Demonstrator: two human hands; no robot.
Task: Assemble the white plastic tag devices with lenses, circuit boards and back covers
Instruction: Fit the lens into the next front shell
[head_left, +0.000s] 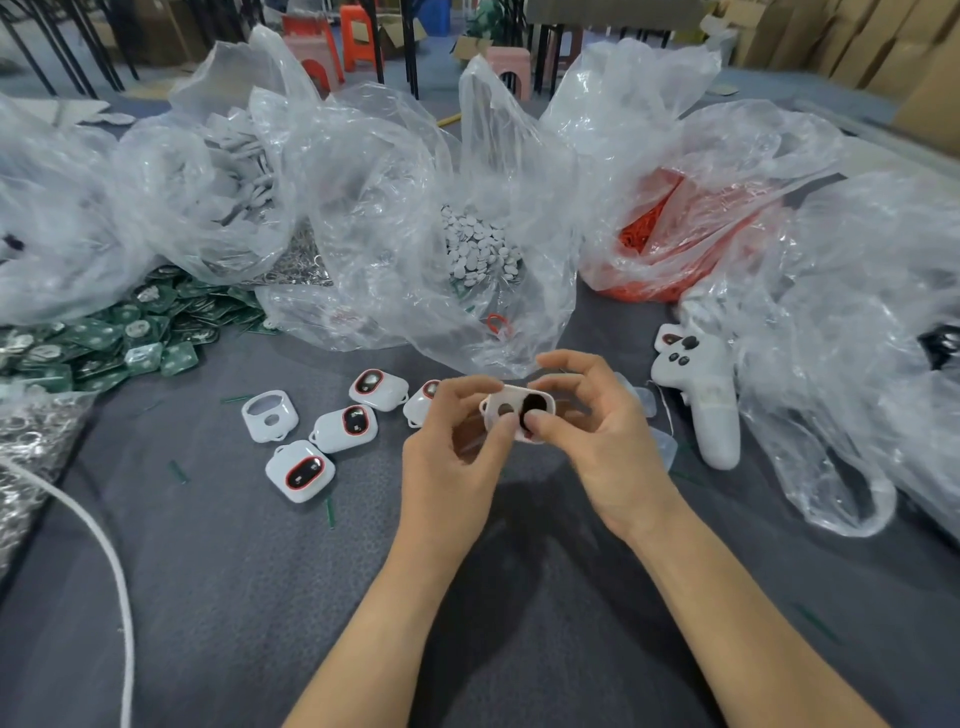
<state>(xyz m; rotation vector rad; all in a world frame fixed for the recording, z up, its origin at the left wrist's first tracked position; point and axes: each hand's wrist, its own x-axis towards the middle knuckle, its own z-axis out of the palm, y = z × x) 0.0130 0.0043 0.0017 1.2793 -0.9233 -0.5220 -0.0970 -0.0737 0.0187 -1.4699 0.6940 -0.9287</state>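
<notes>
Both hands hold one white tag shell (511, 406) above the grey table, its two openings facing me. My left hand (457, 447) pinches its left end. My right hand (597, 426) grips the right end, thumb over the large dark opening. Several white tags with red-ringed lenses (345, 427) lie to the left, next to one empty shell (269, 415). Green circuit boards (119, 338) are heaped at the far left. A clear bag holds small white discs (480, 249).
Crumpled clear bags (218, 171) crowd the back of the table; one (670, 228) holds red rings. A white controller-shaped device (701, 389) lies at the right. Silvery parts in a bag (31, 441) and a white cord (104, 551) sit at the left edge.
</notes>
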